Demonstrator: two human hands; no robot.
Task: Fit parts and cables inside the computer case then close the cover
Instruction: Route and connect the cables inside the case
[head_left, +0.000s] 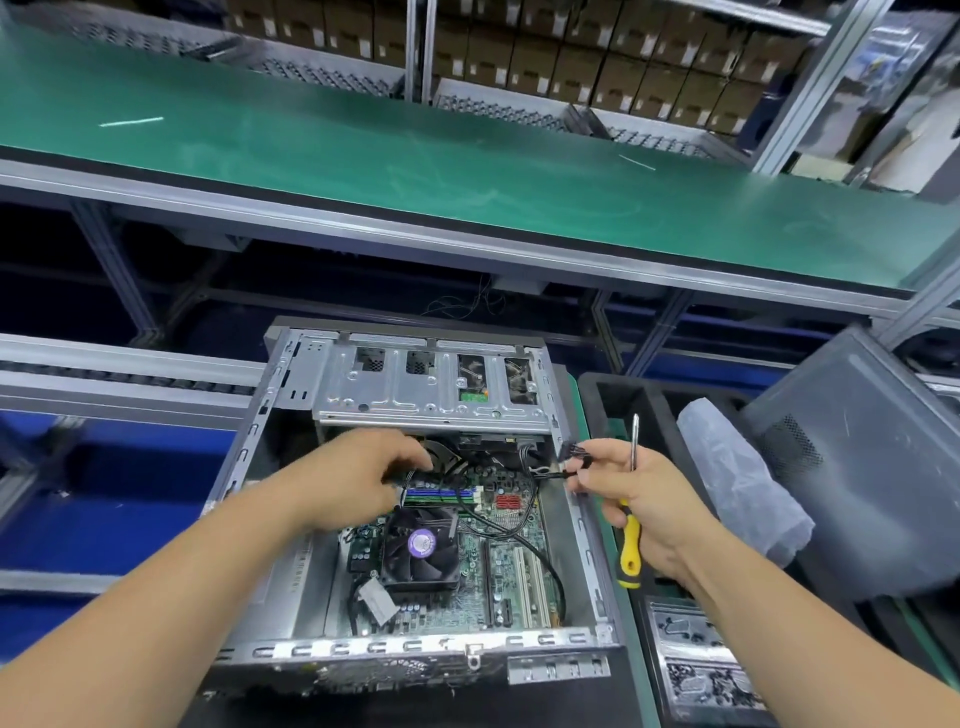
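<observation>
An open computer case (260, 410) lies flat in front of me, its motherboard (511, 577) and black CPU fan (422, 545) exposed. A silver drive cage (431, 389) spans its far end. My left hand (358, 478) reaches inside below the cage and grips black cables near the memory slots. My right hand (631, 493) hovers over the case's right wall. Its fingertips pinch a black cable connector (574, 462), and a yellow-handled screwdriver (629, 545) is tucked in the same hand, shaft pointing up.
A grey side cover (857, 467) leans at the right, beside a plastic-wrapped bundle (743, 483) in a black foam tray (613, 395). A tray of small screws (696, 670) sits at the lower right. A green conveyor belt (415, 156) runs across behind the case.
</observation>
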